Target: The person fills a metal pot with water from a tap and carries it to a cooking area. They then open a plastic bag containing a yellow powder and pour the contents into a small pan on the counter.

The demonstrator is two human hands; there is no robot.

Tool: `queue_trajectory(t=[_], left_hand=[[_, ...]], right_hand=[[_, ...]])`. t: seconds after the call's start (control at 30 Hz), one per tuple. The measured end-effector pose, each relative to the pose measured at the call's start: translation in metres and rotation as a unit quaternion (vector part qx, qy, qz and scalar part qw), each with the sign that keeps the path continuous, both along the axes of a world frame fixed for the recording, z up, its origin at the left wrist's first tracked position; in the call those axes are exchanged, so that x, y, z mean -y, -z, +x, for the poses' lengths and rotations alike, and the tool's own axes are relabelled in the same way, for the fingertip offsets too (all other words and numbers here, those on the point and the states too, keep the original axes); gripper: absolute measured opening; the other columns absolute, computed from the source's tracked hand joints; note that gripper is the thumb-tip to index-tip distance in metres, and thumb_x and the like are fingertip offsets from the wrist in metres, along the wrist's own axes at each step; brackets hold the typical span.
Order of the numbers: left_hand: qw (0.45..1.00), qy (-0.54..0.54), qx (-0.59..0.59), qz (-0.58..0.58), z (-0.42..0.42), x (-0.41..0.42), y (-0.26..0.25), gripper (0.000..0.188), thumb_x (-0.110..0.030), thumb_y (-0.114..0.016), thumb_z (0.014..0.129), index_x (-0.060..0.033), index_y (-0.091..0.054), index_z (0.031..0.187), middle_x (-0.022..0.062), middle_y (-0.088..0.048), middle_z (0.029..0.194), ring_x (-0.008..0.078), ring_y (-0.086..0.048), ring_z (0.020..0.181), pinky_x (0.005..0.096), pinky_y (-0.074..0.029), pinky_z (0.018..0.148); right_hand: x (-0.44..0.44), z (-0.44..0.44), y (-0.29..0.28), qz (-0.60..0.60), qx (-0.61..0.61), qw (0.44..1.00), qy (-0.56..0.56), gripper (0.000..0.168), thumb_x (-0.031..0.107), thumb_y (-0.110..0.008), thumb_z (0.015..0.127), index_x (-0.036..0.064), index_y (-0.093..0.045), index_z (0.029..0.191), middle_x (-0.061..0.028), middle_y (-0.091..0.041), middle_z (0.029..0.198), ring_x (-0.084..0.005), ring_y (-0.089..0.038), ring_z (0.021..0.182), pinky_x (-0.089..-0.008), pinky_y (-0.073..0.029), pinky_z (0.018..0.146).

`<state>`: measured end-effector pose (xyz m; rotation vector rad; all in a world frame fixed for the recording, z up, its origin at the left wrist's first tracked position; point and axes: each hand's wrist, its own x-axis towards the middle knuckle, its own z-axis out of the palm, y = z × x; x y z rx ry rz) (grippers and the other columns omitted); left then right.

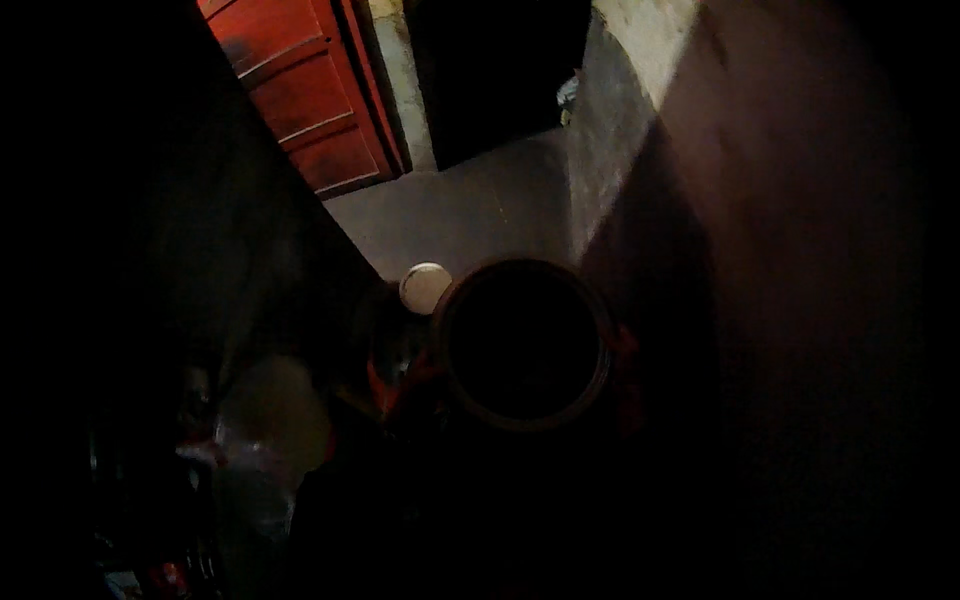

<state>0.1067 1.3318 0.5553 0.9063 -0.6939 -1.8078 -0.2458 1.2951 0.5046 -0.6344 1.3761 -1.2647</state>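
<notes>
A wide round container point(448, 341) with a thick rim is in front of me, in deep shadow. Its inside is too dark to show any contents. My left hand point(409, 379) is at its left side, with fingers against the rim. On the opposite side my right hand point(624, 341) grips the rim, only faintly lit. The darkness hides most of both hands and the lower part of the container. Just beyond the rim at the upper left is a pale round disc-like thing point(425, 289), perhaps a lid or a vessel's top.
A red panelled door point(307, 97) stands ahead on the left beside a pale post point(405, 90). Past a lit strip of floor point(457, 214) is a dark doorway point(502, 75). A wall point(780, 172) runs along the right. Dim shiny items point(262, 450) crowd the lower left.
</notes>
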Motion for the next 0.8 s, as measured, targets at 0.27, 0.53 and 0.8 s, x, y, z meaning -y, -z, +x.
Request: queue_trajectory(t=[0.27,0.53,0.8], left_hand=[[0.998,-0.041,-0.041,-0.009,-0.01,0.159,0.063,0.056,-0.015,-0.062,0.075,-0.0049,-0.043,0.127,0.0111,-0.051,0.119,0.0254,-0.049,0.107,0.037,-0.039,0.094],[0.995,-0.067,-0.025,-0.067,-0.014,0.312,0.106,0.054,-0.01,-0.06,0.074,-0.002,-0.043,0.124,0.0098,-0.054,0.116,0.0219,-0.05,0.107,0.0348,-0.038,0.094],[0.973,-0.223,-0.025,-0.059,0.033,0.418,0.141,0.044,-0.006,-0.053,0.07,0.0007,-0.048,0.114,0.0079,-0.058,0.103,0.0165,-0.057,0.089,0.0265,-0.047,0.075]], right_hand=[[0.174,0.012,0.057,-0.139,-0.048,0.988,-0.038,0.03,0.02,-0.061,0.081,0.001,-0.056,0.105,-0.0059,-0.06,0.089,-0.0175,-0.057,0.078,-0.0299,-0.047,0.071],[0.359,-0.009,0.055,-0.098,0.008,0.99,-0.105,0.028,0.012,-0.059,0.082,-0.001,-0.054,0.107,-0.0085,-0.06,0.095,-0.0195,-0.058,0.083,-0.0316,-0.047,0.074],[0.528,0.097,0.025,-0.11,0.06,0.967,-0.222,0.023,0.01,-0.057,0.083,-0.001,-0.05,0.102,-0.0082,-0.059,0.093,-0.0161,-0.057,0.083,-0.0285,-0.046,0.076]])
